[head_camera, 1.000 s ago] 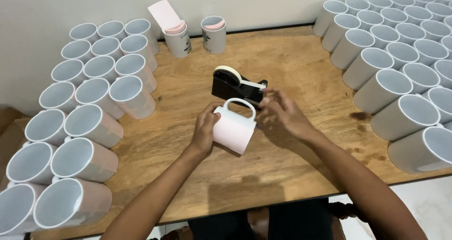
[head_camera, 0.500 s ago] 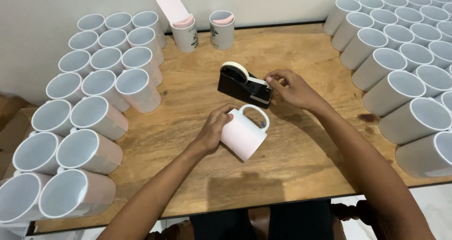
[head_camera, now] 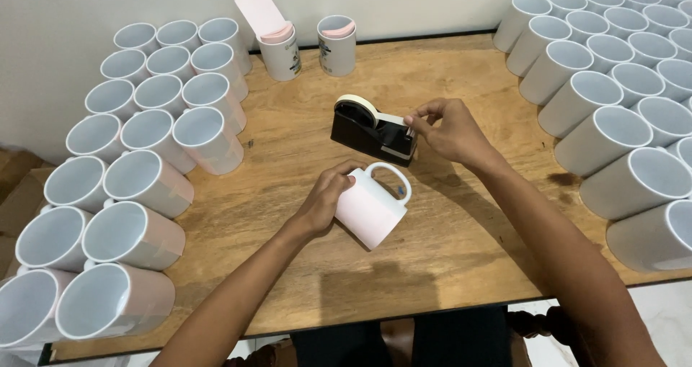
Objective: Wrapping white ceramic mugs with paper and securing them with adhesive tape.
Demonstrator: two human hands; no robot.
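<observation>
A white mug wrapped in pale pink paper (head_camera: 371,207) lies on its side at the middle of the wooden table (head_camera: 461,259), handle up. My left hand (head_camera: 326,201) grips its open end. Just behind it stands a black tape dispenser (head_camera: 373,131) with a cream roll of tape. My right hand (head_camera: 447,128) is at the dispenser's cutter end, thumb and fingers pinching the loose end of the tape.
Stacked white mugs lie on their sides at the left (head_camera: 144,180) and at the right (head_camera: 620,108). Two upright mugs with pink paper sheets inside (head_camera: 280,50) (head_camera: 336,44) stand at the back. A wall runs behind the table.
My right hand left the mug and moved up to the tape dispenser's cutter. My left hand kept the mug, which rolled slightly lower and to the right.
</observation>
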